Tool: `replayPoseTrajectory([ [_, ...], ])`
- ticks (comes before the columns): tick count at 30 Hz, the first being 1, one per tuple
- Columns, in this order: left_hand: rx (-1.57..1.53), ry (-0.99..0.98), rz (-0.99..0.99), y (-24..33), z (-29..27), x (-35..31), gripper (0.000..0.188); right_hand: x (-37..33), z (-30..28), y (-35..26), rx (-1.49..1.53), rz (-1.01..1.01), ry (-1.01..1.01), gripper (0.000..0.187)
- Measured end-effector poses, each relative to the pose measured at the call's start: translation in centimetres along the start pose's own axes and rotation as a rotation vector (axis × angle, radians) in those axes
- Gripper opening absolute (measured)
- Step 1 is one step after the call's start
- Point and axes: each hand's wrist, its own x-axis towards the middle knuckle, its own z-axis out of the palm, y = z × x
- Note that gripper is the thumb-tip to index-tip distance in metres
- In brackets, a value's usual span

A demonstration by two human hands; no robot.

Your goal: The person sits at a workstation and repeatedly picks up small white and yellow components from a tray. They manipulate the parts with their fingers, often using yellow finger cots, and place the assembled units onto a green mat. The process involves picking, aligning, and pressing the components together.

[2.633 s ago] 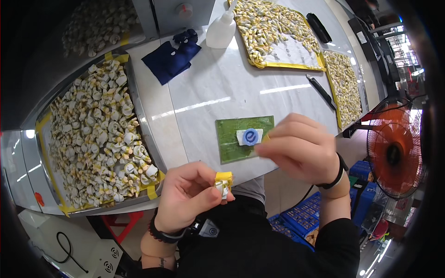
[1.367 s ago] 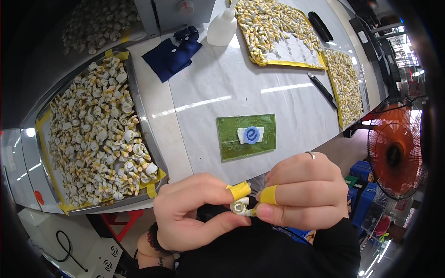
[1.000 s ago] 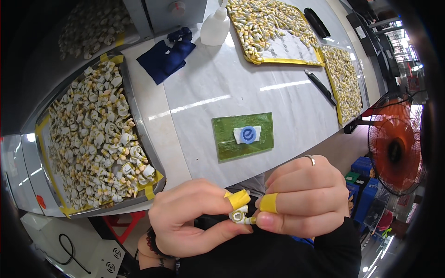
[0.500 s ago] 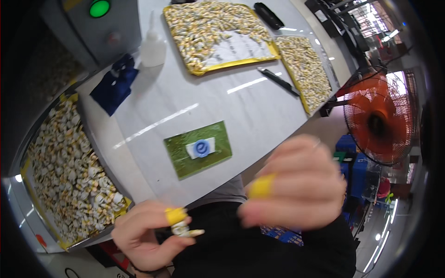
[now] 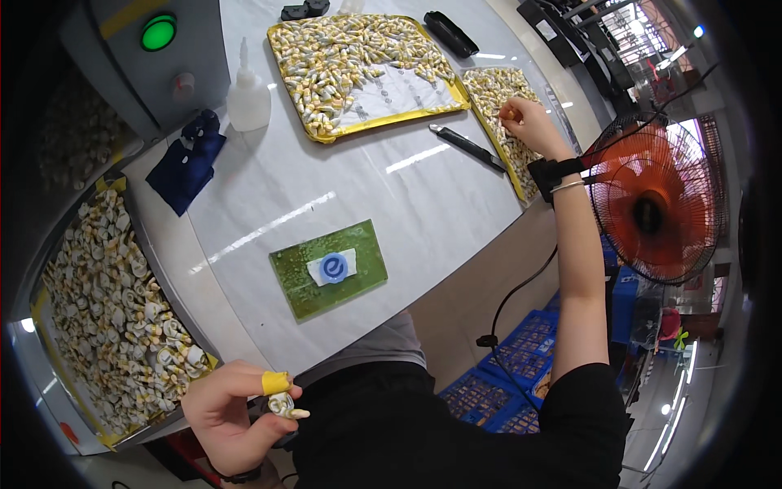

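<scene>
A pale, marbled worktop [image 5: 415, 204] stretched across a busy workroom. At far left, a metal-rimmed tray [image 5: 165, 281] held a heap of curled white-and-yellow pieces [image 5: 114, 318]. Beside it lay a dark blue cloth [image 5: 187, 171], below a gray machine [image 5: 195, 81] with a lit green lamp [image 5: 159, 33]. The worker's left hand [image 5: 232, 416], 1 finger wrapped in yellow tape [image 5: 275, 383], pinched a small coiled piece [image 5: 282, 405] between thumb and forefinger near the table's front edge, its pale tip pointing right.

Farther right stood a white squeeze bottle [image 5: 249, 106], then a green plate [image 5: 358, 244] bearing a blue disc [image 5: 333, 267] on a white pad. Behind the plate, a yellow-edged tray [image 5: 391, 121] of slim pieces showed bare lining toward its front; a black-handled knife [image 5: 468, 148] lay just beyond its near right corner.

The hands, together at the coiled piece 1.0 s earlier, were now well apart: the right hand [image 5: 538, 129] had reached a narrower tray [image 5: 507, 173], fingers bent together over its contents. Whether they gripped anything could not be told. The change appeared to leave the left hand alone supporting the piece. Blue crates [image 5: 521, 350] and an orange fan [image 5: 652, 204] filled the right.
</scene>
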Motion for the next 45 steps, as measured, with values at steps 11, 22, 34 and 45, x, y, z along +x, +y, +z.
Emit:
replayPoseTrajectory([
  [11,-0.108,0.073,0.029,-0.2,0.1,-0.2,0.033,-5.5,-2.7,-14.9,0.361,-0.353,0.108,0.019],
  [22,-0.164,0.038,0.052,-0.3,0.2,-0.2,0.034,-9.4,2.7,-24.5,0.206,-0.919,-0.043,0.024],
  [34,0.054,0.153,0.237,-0.9,1.1,-0.2,0.032,-10.7,1.8,-26.1,0.61,-0.701,-0.027,0.02],
  [45,0.166,-0.021,0.423,-1.1,2.2,1.0,0.028,-13.4,1.0,-28.4,1.107,-0.707,-0.044,0.022],
])
